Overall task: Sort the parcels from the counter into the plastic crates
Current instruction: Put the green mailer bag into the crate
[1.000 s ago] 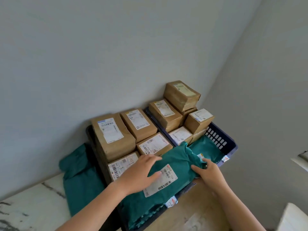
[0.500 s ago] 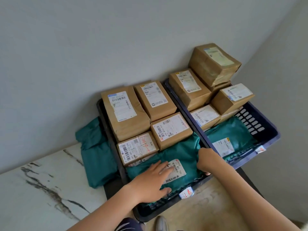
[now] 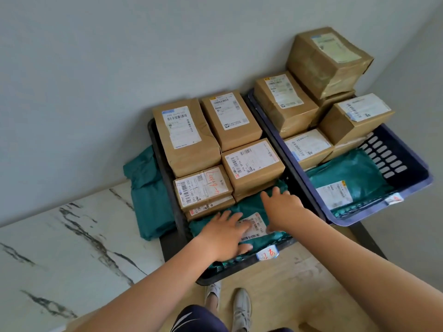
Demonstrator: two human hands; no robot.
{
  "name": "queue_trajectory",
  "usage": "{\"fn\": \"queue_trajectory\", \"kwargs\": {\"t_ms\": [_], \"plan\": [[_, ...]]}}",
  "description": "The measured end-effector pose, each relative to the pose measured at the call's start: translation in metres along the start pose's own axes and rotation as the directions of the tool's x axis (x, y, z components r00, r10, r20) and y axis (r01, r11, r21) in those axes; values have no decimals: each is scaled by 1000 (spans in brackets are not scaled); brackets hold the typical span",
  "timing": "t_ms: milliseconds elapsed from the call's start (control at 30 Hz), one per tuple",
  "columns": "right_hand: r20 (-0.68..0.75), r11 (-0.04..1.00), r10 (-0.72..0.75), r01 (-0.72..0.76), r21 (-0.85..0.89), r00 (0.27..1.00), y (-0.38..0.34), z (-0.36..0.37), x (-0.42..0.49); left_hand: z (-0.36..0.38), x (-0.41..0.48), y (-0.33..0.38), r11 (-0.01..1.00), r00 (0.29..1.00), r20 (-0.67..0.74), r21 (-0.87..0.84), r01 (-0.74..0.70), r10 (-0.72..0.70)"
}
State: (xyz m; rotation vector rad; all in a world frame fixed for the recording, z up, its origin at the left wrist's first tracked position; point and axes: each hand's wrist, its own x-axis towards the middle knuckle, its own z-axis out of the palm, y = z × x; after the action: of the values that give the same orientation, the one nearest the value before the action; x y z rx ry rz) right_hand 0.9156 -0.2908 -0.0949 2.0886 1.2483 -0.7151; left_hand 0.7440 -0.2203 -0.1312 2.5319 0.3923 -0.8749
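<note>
1. The bag point(image 3: 247, 207) lies flat and label up at the front of the black crate point(image 3: 227, 271). It fills the one low gap left before the boxes point(image 3: 254, 164). Being soft, it probably suits that slot better than a box would.
2. The left hand point(image 3: 225, 236) lies on it palm down with straight fingers, gripping nothing. The right hand point(image 3: 282, 207) rests on its far part beside the boxes, fingers spread and likewise holding nothing. Both seem to be pressing the bag below the rim.
3. The bag's near side meets the front wall, its far side touches the boxes, and its right end reaches the side next to the blue crate point(image 3: 414, 173). With no slack there, the hands' free way out is up and back toward the person.
4. The blue crate holds a stack point(image 3: 328, 58) at the back and a second bag point(image 3: 354, 173) in front. Its right front corner looks the roomiest spot.
5. A third bag point(image 3: 148, 197) lies on the counter point(image 3: 60, 248) just left of the black crate, against the wall point(image 3: 119, 68), apparently not yet sorted.
</note>
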Motion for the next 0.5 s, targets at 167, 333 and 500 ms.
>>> {"fn": "queue_trajectory", "kwargs": {"t_ms": [167, 333, 500], "plan": [[149, 998, -48, 53, -31, 988, 7, 24, 33, 7, 3, -1, 951, 927, 231, 169, 260, -295], [149, 996, -89, 87, 20, 985, 1, 27, 39, 11, 7, 1, 942, 892, 303, 122, 313, -335], [47, 967, -159, 146, 210, 986, 16, 17, 10, -15, -25, 3, 971, 953, 193, -6, 240, -234]]}}
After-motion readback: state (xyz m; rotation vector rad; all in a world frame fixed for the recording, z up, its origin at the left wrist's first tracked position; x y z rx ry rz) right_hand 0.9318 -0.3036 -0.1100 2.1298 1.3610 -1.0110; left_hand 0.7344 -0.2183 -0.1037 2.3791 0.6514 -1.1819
